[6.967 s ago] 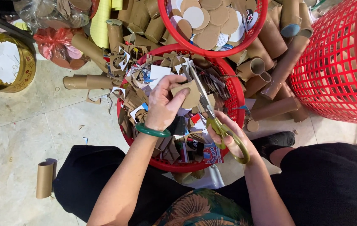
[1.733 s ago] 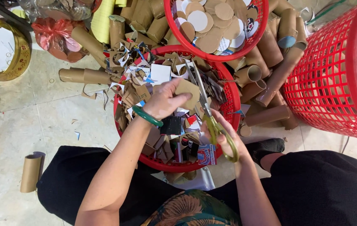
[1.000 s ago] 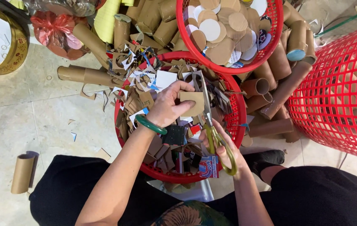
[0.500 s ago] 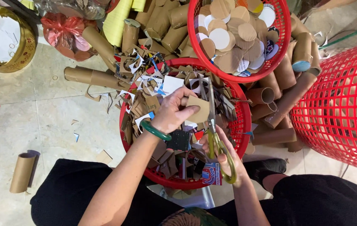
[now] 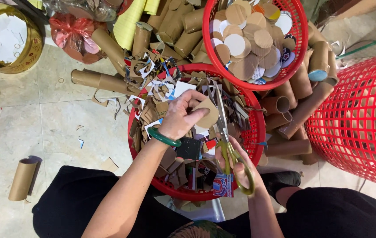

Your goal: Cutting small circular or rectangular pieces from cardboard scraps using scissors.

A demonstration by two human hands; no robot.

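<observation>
The scissors (image 5: 224,132) have closed on the cardboard disc (image 5: 206,112) in the left hand's (image 5: 181,115) grip, above the scrap-filled basket (image 5: 254,132).

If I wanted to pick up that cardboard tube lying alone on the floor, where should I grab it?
Grab the cardboard tube around its middle, with your hand coming down from above. It lies on its side on the tile floor, away from the red basket and the pile, so nothing blocks it. It is round, so fingers can likely wrap across it; the open end may squash.
</observation>
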